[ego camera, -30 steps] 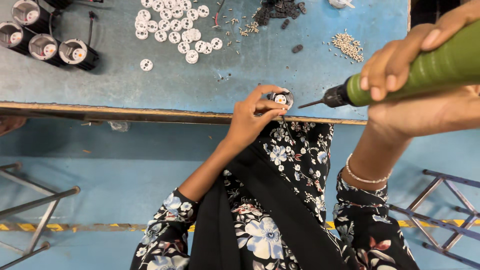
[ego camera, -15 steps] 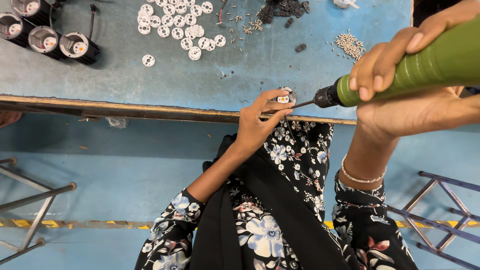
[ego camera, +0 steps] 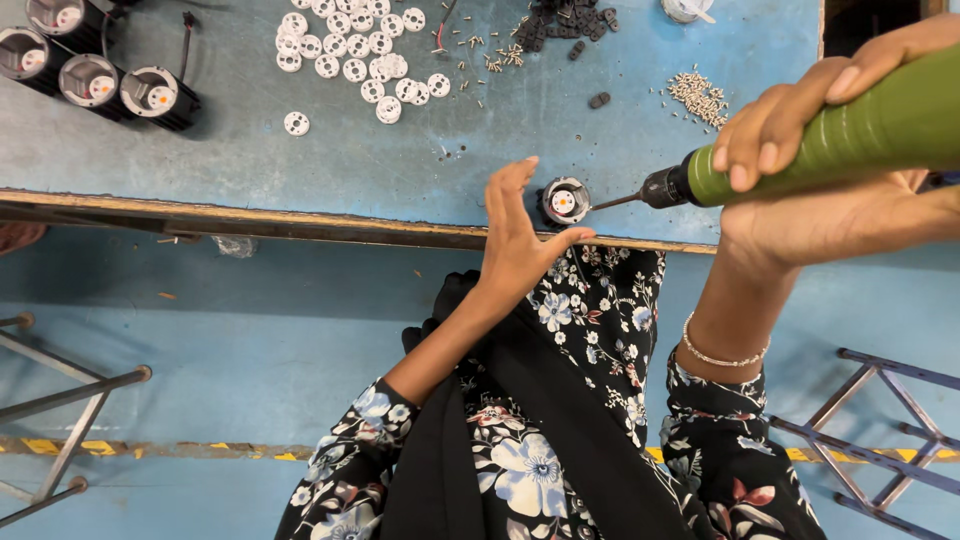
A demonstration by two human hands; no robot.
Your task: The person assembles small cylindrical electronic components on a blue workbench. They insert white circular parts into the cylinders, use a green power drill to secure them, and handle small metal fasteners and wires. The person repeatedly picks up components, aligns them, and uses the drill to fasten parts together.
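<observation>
My right hand (ego camera: 830, 160) grips a green electric screwdriver (ego camera: 850, 135); its bit points left onto a small black round housing (ego camera: 565, 201) with a white and orange centre, standing near the front edge of the blue worktable (ego camera: 400, 170). My left hand (ego camera: 517, 235) rests beside that housing with the fingers spread flat and the thumb against its near side, not wrapped around it.
Three finished black housings (ego camera: 90, 75) stand at the back left. A cluster of white discs (ego camera: 355, 55) lies at the back centre, with small screws (ego camera: 698, 95) and black parts (ego camera: 565, 22) to the right. Metal stool frames (ego camera: 60, 400) stand on the blue floor.
My left hand has let go of the housing and opened flat beside it. The screwdriver bit has stayed at the housing while the view shifted slightly.
</observation>
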